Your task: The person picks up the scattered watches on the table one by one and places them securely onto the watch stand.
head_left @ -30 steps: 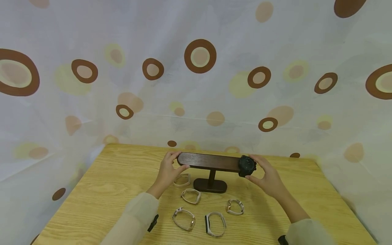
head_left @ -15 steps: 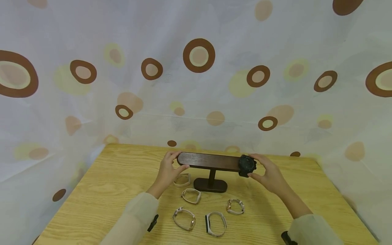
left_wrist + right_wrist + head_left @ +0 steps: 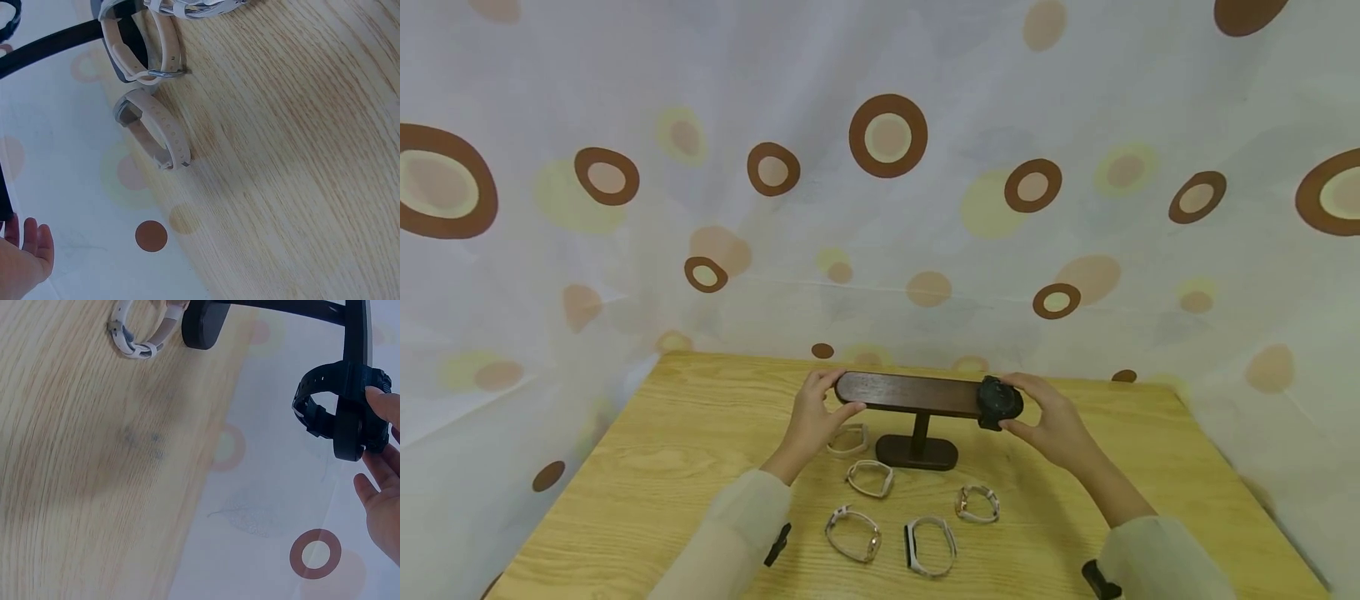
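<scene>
A dark wooden watch stand point(image 3: 917, 396) with a long flat bar on one post stands at the table's middle. Around the bar's right end hangs a black watch point(image 3: 998, 402), its strap looped loosely behind the bar in the right wrist view. My right hand point(image 3: 1051, 423) pinches this watch between thumb and fingers, the thumb at its lower edge. At the bar's other end, my left hand point(image 3: 814, 421) grips the tip between thumb and fingers. In the left wrist view, only part of the left hand point(image 3: 25, 259) shows, at the lower left.
In front of the stand's base lie several light-strapped watches, among them a white band point(image 3: 931, 546), a rose-gold one point(image 3: 977, 505) and a pale pink one point(image 3: 870, 479). The wooden table point(image 3: 700, 433) meets a patterned cloth point(image 3: 887, 250) behind and at both sides.
The black watch has slid slightly left along the bar, so the bar's right tip now shows beyond it. My right hand moved with it; the left hand stays on the other end.
</scene>
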The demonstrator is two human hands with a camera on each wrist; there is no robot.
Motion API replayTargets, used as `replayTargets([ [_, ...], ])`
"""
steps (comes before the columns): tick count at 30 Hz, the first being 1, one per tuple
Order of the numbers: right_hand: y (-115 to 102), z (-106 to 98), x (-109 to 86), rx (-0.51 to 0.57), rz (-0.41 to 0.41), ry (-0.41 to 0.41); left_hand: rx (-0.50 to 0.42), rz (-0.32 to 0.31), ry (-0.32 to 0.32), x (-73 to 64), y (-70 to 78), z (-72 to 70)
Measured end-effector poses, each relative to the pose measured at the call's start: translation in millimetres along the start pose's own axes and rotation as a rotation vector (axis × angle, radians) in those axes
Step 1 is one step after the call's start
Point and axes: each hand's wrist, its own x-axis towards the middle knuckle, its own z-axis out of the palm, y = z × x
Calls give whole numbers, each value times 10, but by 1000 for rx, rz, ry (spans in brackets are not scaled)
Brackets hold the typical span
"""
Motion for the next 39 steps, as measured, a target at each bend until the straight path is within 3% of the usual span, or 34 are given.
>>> replayTargets([
  [29, -135, 146, 166, 47, 42, -103, 2, -6, -2, 4, -7, -4],
  [39, -186, 215, 221, 52, 22, -122, 10, 5, -5, 3, -7, -7],
])
